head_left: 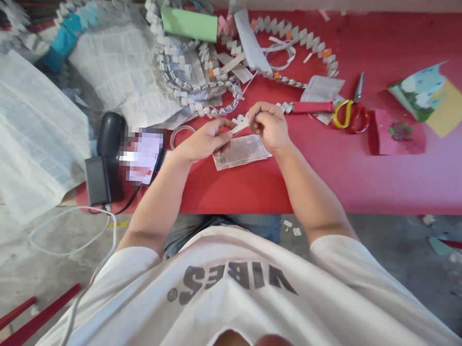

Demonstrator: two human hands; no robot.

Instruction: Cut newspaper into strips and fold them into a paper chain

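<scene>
A narrow folded paper strip (240, 126) is stretched between my two hands above the red table (230, 196). My left hand (208, 140) pinches its lower left end between thumb and fingers. The upper right end is in the curled fingers of my right hand (270, 126). Beneath both hands lies a small stack of printed paper pieces (242, 152). Just behind my hands runs a zigzag chain of folded paper (214, 110), and a red paper piece (312, 107) lies to the right of my right hand.
Scissors (349, 114) with yellow and red handles lie at right, near a pink card (380, 137). Newspaper sheets (35, 132) cover the left side. A phone (144, 155), black box (97, 180) and white cable (113, 234) are by my left forearm. A green paper (190, 25) lies at the back.
</scene>
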